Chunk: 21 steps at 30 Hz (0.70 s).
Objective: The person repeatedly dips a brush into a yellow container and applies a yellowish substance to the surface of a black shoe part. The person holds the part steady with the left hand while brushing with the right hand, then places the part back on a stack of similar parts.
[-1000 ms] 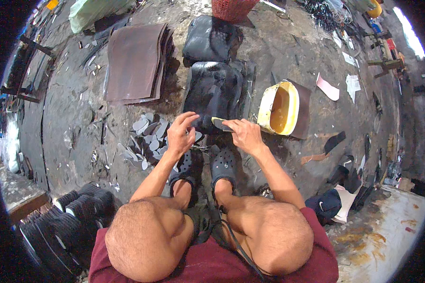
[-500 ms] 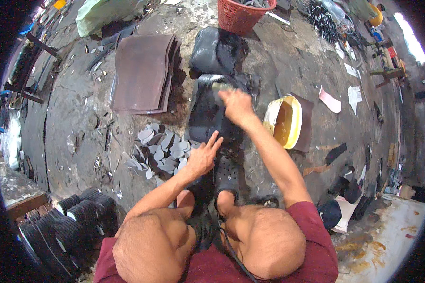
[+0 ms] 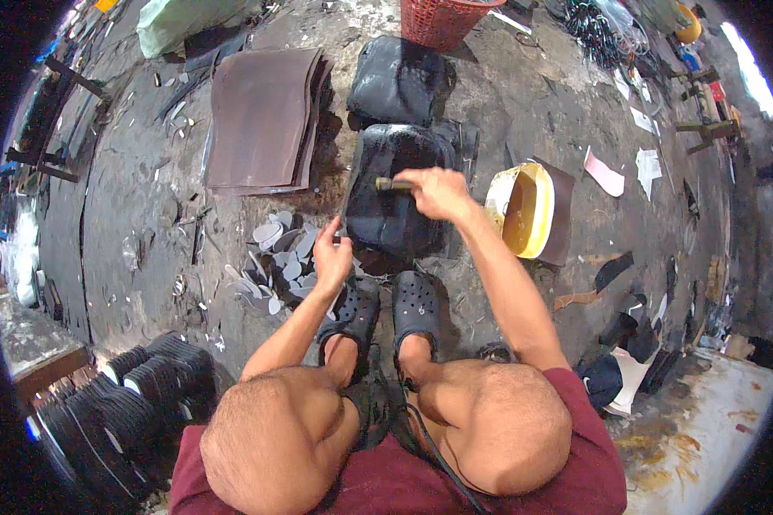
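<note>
My right hand is closed round a short brush, its head resting over a shiny black sheet that lies on the ground before my feet. At the sheet's left edge my left hand is closed, with the thumb and fingertips pinching that edge. Right of the sheet is a yellow-and-white tub with amber liquid in it, standing on a brown piece. Several grey oval pieces lie in a loose heap beside my left hand.
Behind the sheet lies another black bundle, with a red basket beyond. A stack of brown sheets is at left. Piled black soles stand near left. Scraps, a pink piece among them, litter the right side.
My right hand has drawn the brush nearer to me across the black sheet. My left hand has shifted left from lying spread on the sheet's near part to its left edge.
</note>
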{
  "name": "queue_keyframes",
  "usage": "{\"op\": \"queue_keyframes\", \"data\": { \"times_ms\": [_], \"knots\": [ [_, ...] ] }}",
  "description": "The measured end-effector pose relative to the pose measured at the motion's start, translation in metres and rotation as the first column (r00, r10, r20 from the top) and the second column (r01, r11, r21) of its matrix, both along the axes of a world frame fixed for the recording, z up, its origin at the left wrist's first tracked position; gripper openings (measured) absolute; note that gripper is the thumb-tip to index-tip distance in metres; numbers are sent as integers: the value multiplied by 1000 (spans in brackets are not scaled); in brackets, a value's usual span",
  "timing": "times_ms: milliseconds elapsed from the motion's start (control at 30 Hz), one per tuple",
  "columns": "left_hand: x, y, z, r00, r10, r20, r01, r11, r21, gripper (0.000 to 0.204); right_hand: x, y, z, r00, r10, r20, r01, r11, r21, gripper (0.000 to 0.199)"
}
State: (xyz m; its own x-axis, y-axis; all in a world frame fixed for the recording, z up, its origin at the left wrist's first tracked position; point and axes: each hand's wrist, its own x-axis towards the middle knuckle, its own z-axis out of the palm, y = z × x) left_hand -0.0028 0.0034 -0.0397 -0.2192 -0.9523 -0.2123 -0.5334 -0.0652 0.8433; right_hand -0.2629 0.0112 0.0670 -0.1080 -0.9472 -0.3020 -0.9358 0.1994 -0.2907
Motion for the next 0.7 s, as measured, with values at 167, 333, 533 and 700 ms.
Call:
{"op": "queue_keyframes", "data": {
  "times_ms": [167,333,533,700],
  "knots": [
    [-4,-7,9,996,39,-78,-8,931,365,57,50,71,-16,998,64,-7,-64,964,-258,44],
    [-5,-5,22,989,21,-148,35,931,364,62,76,114,-29,975,130,-181,-196,888,-416,45],
    [2,-13,31,978,17,-207,64,924,378,55,82,131,-33,967,176,-186,-239,879,-412,50],
    [-7,-10,42,972,68,-224,27,919,394,47,81,142,-35,968,169,-183,-232,877,-421,49]
  ]
}}
